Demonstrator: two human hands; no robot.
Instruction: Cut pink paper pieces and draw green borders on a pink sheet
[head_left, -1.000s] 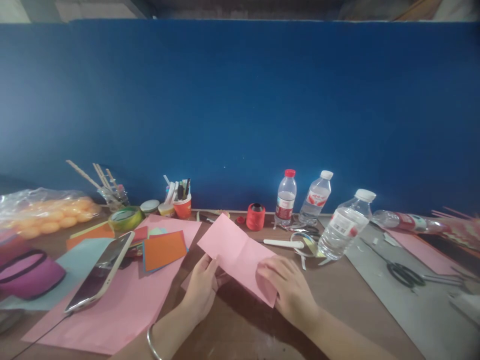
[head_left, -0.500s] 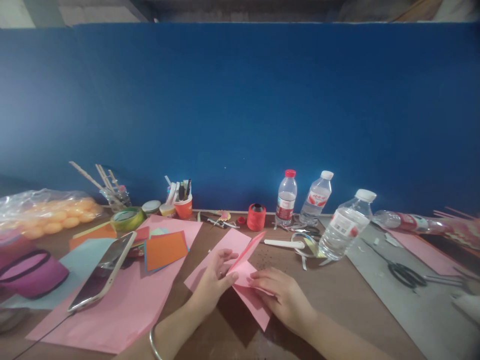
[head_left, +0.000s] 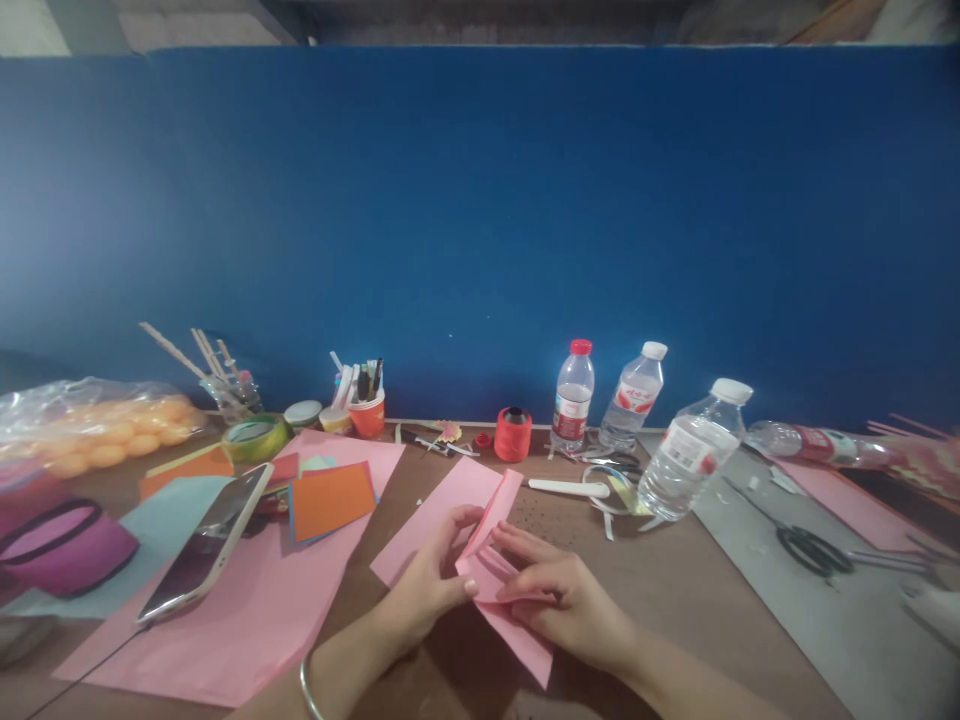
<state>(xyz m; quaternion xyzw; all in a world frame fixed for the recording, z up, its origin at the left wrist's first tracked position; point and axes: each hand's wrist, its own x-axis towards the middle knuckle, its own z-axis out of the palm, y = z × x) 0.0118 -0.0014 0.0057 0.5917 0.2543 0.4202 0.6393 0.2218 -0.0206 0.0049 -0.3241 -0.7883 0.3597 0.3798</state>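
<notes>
A pink sheet of paper lies on the brown table in front of me, partly folded, with one flap standing up at its middle. My left hand pinches the paper at the fold from the left, thumb and fingers closed on it. My right hand presses and grips the folded part from the right, fingers curled over the pink paper. Both hands meet at the crease.
A phone lies on a large pink sheet at left, near orange card, a tape roll and a red cup of pens. Red thread spool, three water bottles and black scissors stand right.
The sheet was held up flat, then lowered to the table and folded; my hands have come together at the crease and the flap stands more upright.
</notes>
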